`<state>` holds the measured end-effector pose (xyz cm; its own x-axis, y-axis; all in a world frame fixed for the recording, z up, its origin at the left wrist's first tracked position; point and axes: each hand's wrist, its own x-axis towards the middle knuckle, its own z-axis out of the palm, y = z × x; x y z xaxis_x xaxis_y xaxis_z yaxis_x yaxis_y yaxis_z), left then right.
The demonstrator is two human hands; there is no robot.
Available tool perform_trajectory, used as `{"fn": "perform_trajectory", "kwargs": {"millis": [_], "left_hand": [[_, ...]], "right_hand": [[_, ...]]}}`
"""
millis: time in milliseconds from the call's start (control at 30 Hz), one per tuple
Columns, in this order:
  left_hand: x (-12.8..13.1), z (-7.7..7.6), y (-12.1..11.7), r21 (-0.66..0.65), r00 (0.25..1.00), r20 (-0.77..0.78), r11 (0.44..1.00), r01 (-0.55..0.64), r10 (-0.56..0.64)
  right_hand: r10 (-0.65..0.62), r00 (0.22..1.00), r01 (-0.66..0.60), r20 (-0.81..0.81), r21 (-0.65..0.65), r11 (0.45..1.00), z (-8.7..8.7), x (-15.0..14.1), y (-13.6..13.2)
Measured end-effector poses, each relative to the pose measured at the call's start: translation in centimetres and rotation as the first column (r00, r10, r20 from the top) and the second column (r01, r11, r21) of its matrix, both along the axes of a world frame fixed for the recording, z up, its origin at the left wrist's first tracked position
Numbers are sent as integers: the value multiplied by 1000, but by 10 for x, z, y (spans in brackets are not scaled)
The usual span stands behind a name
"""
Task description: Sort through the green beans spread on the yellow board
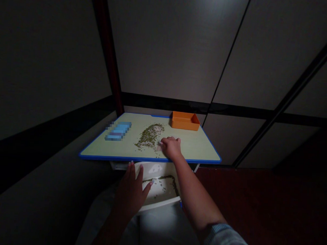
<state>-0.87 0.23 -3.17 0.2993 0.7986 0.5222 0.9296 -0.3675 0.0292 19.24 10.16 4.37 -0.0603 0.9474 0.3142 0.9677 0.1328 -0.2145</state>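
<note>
The left hand (pixel 130 196), fingers spread, was at the white bin (pixel 160 204), where some grains (pixel 167 177) lay, seemingly part-done, while the right hand (pixel 172 147) curled, any pinch indiscernible, beside the heap (pixel 149 135) left on the surface (pixel 196 145).

There is one table (pixel 200 147), and on it are one orange box (pixel 185 124) at the far right, one blurred blue item (pixel 118 131) at the left and one spread heap of small green grains (pixel 149 135) around the middle, far too many to count. One white bin (pixel 160 204) sits at the table's near side, with dozens more grains inside, too small to number exactly. Two hands show: one left hand (pixel 131 193) and one right hand (pixel 172 148).
</note>
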Motion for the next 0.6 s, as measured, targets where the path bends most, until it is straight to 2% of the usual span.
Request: {"fn": "perform_trajectory", "kwargs": {"millis": [200,333,600], "left_hand": [[-1,-2,1,9,1000,1,1000,7,-7],[-1,-4,2,10,1000,-1,1000,7,-7],[0,-5,2,22,1000,1,1000,1,-1]], "right_hand": [[9,997,-7,-75,29,1000,0,5,-6],[42,998,-42,-47,1,999,-1,4,-7],[-53,999,53,-10,-9,999,0,-4,4]]}}
